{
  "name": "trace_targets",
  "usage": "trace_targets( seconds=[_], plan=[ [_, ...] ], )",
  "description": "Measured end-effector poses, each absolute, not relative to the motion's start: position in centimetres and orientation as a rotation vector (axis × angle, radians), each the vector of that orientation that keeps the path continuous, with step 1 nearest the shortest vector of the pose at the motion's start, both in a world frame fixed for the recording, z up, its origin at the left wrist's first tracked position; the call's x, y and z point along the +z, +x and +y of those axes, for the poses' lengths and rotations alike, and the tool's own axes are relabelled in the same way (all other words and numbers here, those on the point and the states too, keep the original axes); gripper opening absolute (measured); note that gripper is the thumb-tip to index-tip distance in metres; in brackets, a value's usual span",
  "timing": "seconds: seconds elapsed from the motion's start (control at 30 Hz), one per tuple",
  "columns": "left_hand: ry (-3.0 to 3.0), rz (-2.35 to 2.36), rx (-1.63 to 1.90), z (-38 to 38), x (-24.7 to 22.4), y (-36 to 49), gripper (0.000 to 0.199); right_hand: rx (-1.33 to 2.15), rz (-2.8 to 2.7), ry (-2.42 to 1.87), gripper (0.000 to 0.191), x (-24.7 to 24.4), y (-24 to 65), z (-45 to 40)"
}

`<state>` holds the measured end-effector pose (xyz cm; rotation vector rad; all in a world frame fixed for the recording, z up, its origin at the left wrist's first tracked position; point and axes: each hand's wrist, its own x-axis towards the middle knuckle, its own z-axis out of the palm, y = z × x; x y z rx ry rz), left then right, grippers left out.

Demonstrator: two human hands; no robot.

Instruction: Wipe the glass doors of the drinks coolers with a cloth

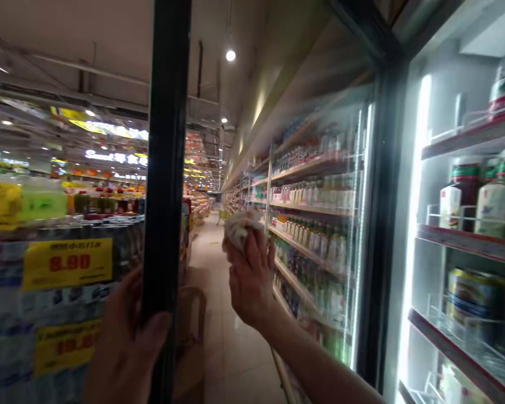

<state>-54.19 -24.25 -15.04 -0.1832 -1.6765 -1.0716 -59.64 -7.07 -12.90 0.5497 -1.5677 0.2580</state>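
My left hand [128, 342] grips the black frame edge of an open glass door [166, 168], thumb on the near side and fingers behind it. My right hand [252, 280] is bunched round a pale, crumpled cloth [239, 229] and reaches to the glass pane of that door. Whether the cloth presses on the glass I cannot tell for sure. Through the pane, shelves of bottles [315, 241] show, slightly smeared by reflections and motion.
On the right stands a lit drinks cooler with cartons and bottles [494, 196], cans [471, 294] and wire-fronted shelves [467, 244]. To the left are stacked goods with a yellow price sign [67, 262]. A chair [191, 314] stands beyond the door, beside a tiled aisle [225, 336].
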Motion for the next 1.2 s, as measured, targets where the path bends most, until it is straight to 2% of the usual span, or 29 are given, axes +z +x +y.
trace_targets(
  seconds=[0.07,0.1,0.27,0.5,1.2],
  plan=[
    [-0.050,-1.734,-1.014,-23.2,-14.5,-54.2,0.079,0.216,-1.568,0.597,0.044,-12.5,-59.8,-8.4],
    [0.003,-1.739,-0.977,-22.8,-14.4,-54.5,0.081,0.190,-1.564,0.608,0.043,-12.2,-60.0,-8.6],
    [-0.031,-1.695,-0.852,-22.8,-15.1,-56.8,0.067,0.097,-1.591,0.548,0.043,-11.4,-62.7,-4.9],
    [-0.127,-1.712,-0.771,-23.6,-15.2,-59.0,0.062,0.193,-1.604,0.325,0.045,-13.0,-65.2,1.4],
    [-0.132,-1.596,-0.832,-23.7,-15.8,-62.4,0.057,0.177,-1.498,0.200,0.042,-15.1,-67.8,-0.2]
  ],
)
